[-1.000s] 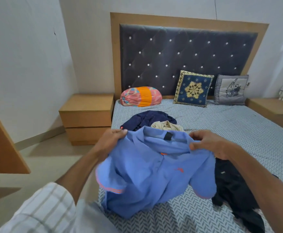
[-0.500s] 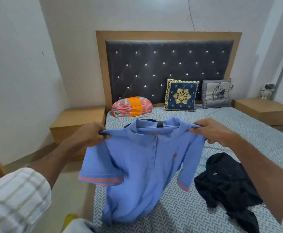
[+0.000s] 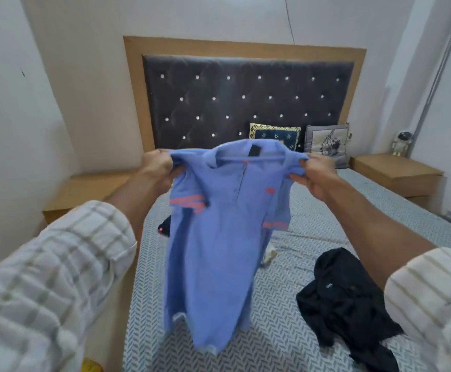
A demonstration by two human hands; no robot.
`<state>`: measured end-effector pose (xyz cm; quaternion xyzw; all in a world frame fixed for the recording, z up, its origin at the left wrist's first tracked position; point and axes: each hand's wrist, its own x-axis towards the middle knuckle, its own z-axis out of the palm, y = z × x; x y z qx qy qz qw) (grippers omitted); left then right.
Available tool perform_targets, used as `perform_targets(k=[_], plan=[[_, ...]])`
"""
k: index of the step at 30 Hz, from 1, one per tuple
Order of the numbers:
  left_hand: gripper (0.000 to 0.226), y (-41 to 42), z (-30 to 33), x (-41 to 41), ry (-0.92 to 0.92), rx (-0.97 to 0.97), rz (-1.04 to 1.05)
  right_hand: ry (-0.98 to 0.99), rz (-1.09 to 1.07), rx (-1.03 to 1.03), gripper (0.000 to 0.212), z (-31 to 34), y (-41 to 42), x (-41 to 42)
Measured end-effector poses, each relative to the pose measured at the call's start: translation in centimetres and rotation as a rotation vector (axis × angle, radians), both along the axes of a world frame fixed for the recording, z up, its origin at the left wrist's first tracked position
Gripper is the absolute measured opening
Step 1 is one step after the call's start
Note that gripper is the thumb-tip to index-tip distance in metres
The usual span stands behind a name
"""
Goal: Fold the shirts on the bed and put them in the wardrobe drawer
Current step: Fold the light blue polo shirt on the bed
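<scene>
Across the bed (image 3: pixel 313 229), a grey herringbone sheet runs up to a dark tufted headboard (image 3: pixel 246 103) framed in wood, set against pale walls. Wooden nightstands flank it, one on the left (image 3: pixel 90 189) and one on the right (image 3: pixel 396 173), the latter carrying a small astronaut figure (image 3: pixel 401 143). Two cushions lean on the headboard: a navy patterned cushion (image 3: pixel 275 134), partly hidden, and a grey cushion (image 3: pixel 326 142). Held up over the mattress, a blue polo shirt (image 3: pixel 219 251) hangs full length, blocking the middle of the bed. The left hand (image 3: pixel 157 167) clenches one shoulder of it and the right hand (image 3: pixel 315 175) pinches the other. A crumpled black shirt (image 3: pixel 348 304) lies on the sheet to the right; a dark garment (image 3: pixel 165 226) peeks from behind the polo.
</scene>
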<state>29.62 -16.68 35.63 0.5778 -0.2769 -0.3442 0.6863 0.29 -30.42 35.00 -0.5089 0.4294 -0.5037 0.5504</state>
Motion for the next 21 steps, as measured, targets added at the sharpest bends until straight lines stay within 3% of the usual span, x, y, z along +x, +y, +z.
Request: perform_targets(k=[3, 7, 11, 15, 18, 21], plan=[[0.029, -3.0, 6.0, 0.7, 0.044, -0.224, 0.157, -0.104, -0.055, -0.156, 0.033, 4.9, -2.4, 1.3], [0.032, -3.5, 10.9, 2.1, -0.192, -0.343, 0.290, -0.101, -0.132, -0.420, 0.032, 9.7, -3.2, 1.5], [0.033, -1.5, 11.5, 2.4, -0.416, -0.396, 0.330, 0.010, -0.197, -0.630, 0.032, 9.7, -2.9, -0.1], [0.038, 2.7, 5.5, 1.5, -0.661, -0.247, 0.282, 0.156, -0.176, -0.673, 0.032, 3.2, 0.1, -2.4], [0.038, 7.0, -2.5, 0.5, -0.907, 0.024, 0.239, 0.334, -0.118, -0.601, 0.036, -5.2, 3.2, -5.2], [0.029, 12.2, -12.9, -1.3, -0.971, 0.310, 0.093, 0.561, 0.022, -0.465, 0.036, -16.2, 7.8, -8.2]])
